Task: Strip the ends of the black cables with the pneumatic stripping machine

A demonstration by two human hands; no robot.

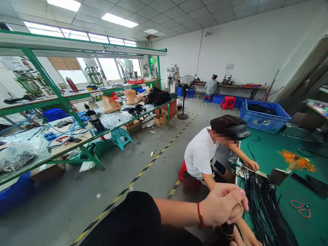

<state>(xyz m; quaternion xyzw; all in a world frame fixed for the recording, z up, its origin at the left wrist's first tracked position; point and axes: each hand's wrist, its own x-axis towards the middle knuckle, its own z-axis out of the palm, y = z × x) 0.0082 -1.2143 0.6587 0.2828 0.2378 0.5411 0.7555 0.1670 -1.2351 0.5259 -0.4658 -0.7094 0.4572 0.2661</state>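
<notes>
My left hand [222,205], with a black sleeve and a red string at the wrist, is closed in a fist at the bottom of the view. It wraps over the top of a short black cable bundle [227,231] tied with thin bands. My right hand [237,212] comes up from below and is tucked under the left fingers, so its own fingers are hidden. Just to the right, many loose black cables [266,208] hang over the green table [271,150] from a metal fixture [252,173].
A co-worker in a white T-shirt [200,153] sits on a red stool with a hand at the fixture. On the green table lie orange bands [297,161] and red-handled scissors [300,208]. A blue crate [265,118] stands behind. Green workbenches [77,136] line the left, across an aisle with tape marking.
</notes>
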